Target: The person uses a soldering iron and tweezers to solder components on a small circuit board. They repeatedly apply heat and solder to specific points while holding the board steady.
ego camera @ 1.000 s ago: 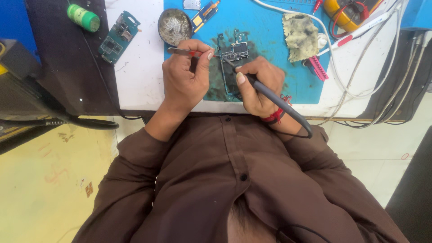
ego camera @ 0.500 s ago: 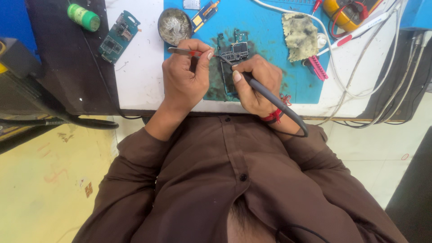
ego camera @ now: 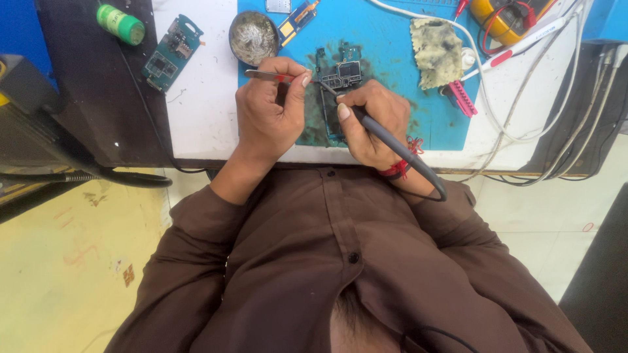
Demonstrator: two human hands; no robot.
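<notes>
The circuit board (ego camera: 340, 82) lies on the blue mat (ego camera: 392, 59) at the near edge of the surface (ego camera: 203, 111), just in front of both hands. The right hand (ego camera: 369, 124) has its grip closed around a grey soldering iron (ego camera: 392, 147) whose tip touches the board. The left hand (ego camera: 271, 111) pinches tweezers (ego camera: 268, 76), beside a round tin (ego camera: 254, 37).
</notes>
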